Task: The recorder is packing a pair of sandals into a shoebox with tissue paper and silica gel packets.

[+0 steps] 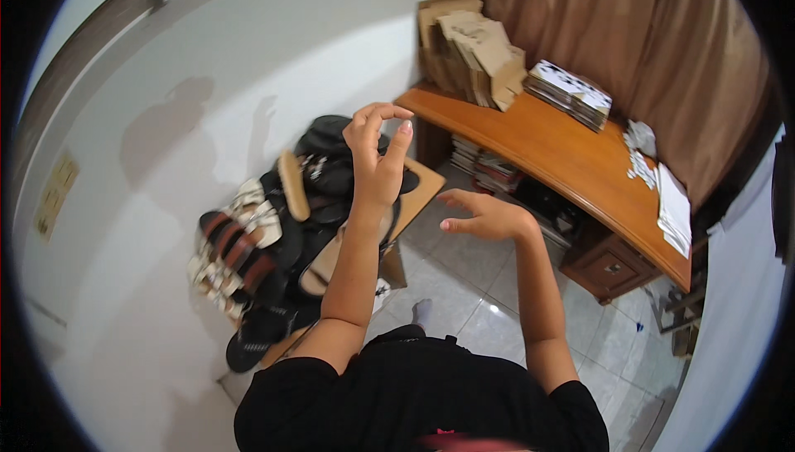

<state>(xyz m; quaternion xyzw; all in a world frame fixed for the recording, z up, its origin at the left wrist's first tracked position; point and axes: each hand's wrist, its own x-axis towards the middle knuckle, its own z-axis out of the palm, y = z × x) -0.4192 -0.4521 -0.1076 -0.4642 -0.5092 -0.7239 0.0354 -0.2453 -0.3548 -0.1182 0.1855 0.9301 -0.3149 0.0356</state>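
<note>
I see left hand (377, 158) raised upright, fingers curled apart, empty, above sandal pile (273, 236) on cardboard box (418, 191). Right hand (489, 216) flat, palm down, fingers loosely spread, empty, beside box.

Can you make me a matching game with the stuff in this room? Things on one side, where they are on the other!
Things:
1. pile of sandals
2. folded cardboard boxes
3. brown curtain
4. left hand

Places:
A. hanging behind the wooden desk
B. raised in the air, empty
C. stacked at the desk's far end
D. heaped against the white wall

Pairs: 1-D, 2-C, 3-A, 4-B
</note>
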